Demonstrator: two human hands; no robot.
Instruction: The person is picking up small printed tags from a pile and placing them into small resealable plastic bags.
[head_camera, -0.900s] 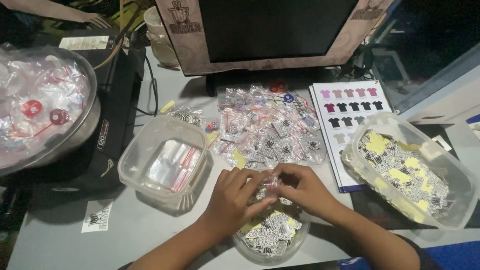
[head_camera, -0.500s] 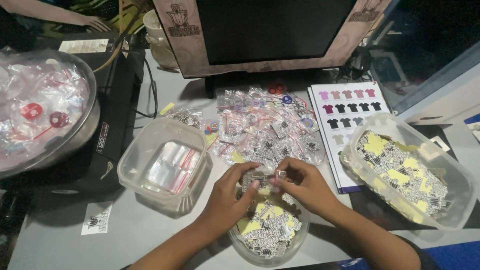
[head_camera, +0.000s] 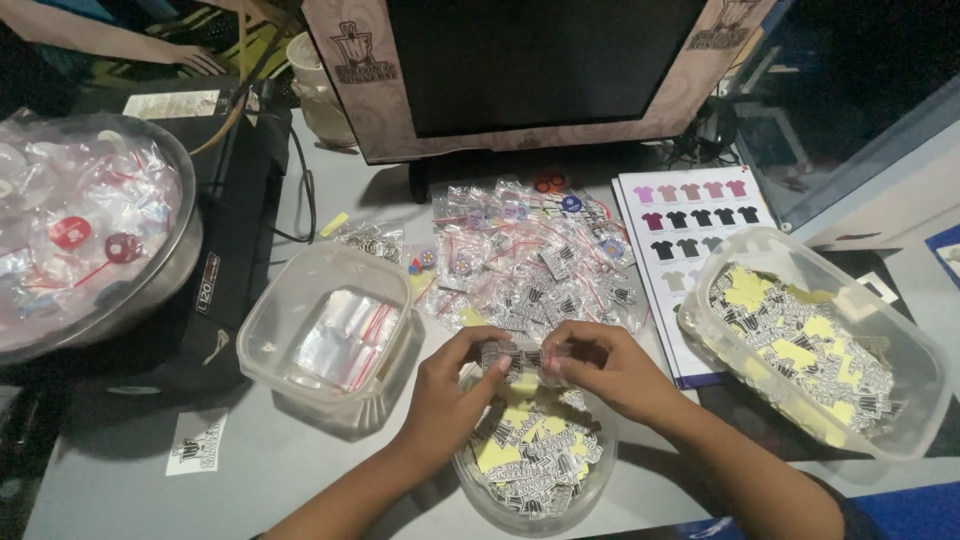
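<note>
A small clear zip bag (head_camera: 522, 360) with a sticker inside is pinched between the left hand (head_camera: 450, 395) and right hand (head_camera: 610, 370), right above a round tub of stickers (head_camera: 530, 450). A tub of empty bags (head_camera: 330, 335) sits to the left, and a pile of filled bags (head_camera: 530, 265) lies behind on the grey table (head_camera: 120, 500).

Dark screen (head_camera: 530, 60) at desk's far edge, framed in pale printed card. Clear red-striped packets (head_camera: 530, 265) heaped before it. White shirt-colour chart (head_camera: 690, 225) lies right. Small white label (head_camera: 197, 441) near left.

Small merch-packing workspace; desk with monitor (head_camera: 530, 70), tubs of stickers (head_camera: 800, 345), shirt colour chart (head_camera: 685, 215), bagged items (head_camera: 530, 265)
</note>
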